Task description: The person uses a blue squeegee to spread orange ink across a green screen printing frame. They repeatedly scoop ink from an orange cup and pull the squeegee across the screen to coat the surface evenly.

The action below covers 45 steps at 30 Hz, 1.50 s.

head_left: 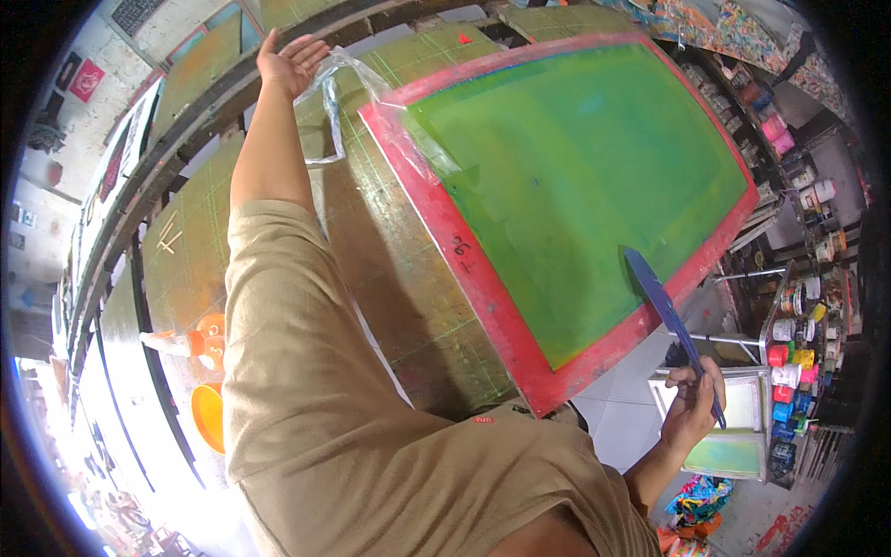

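Note:
My left hand (293,63) is stretched far out to the upper left, palm showing and fingers apart, with nothing in it. Close beside it, a crumpled clear plastic sheet (336,102) trails over the corner of a screen printing frame (492,320). The frame is red-edged, with green mesh (575,176) across its inside, and lies tilted in front of me. At the lower right my right hand (694,407) is closed around a long, flat dark-blue spatula (670,316). The tool's far end points up-left over the frame's near right edge; whether it touches the mesh I cannot tell.
Worn printing boards (418,343) lie under and left of the frame. On the left are wooden sticks (169,232), an orange bottle (210,340) and an orange bowl (208,416). Shelves of paint jars (785,375) line the right, near other frames (729,455) and colourful rags (698,499).

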{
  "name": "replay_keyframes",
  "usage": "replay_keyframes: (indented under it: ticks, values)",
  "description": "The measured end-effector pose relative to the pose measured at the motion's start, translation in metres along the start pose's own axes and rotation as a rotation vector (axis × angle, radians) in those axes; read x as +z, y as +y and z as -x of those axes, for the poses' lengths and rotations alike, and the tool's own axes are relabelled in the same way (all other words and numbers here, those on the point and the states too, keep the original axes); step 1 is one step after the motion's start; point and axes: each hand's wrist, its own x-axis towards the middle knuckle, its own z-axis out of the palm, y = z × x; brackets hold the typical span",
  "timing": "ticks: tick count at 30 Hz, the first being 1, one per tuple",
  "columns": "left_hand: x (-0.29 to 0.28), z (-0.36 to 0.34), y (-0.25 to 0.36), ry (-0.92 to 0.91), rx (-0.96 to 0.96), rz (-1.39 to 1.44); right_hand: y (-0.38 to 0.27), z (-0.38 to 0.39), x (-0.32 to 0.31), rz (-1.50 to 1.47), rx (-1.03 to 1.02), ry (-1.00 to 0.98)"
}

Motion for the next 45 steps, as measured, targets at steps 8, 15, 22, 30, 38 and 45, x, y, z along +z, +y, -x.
replay_keyframes:
  ticks: [8,15,22,30,38,45]
  values:
    - [0.011,0.018,0.116,0.165,0.480,0.248,0.007,0.002,-0.006,-0.167,-0.065,-0.101]
    - [0.024,0.100,0.067,0.036,0.757,-0.548,0.033,-0.002,0.019,-0.297,-0.110,-0.166]
    - [0.048,0.295,-0.082,-0.001,0.321,-0.591,0.025,0.007,0.059,-0.368,-0.155,-0.417]
    - [-0.060,0.481,-0.090,0.174,1.388,-1.099,0.029,0.037,0.073,-0.333,-0.177,-0.456]
    - [-0.199,0.512,-0.063,0.813,0.914,-1.146,-0.026,0.095,0.156,-0.581,-0.089,-0.798]
    - [-0.220,0.490,-0.065,0.543,0.955,-1.007,-0.103,0.177,0.235,-0.377,-0.289,-1.095]
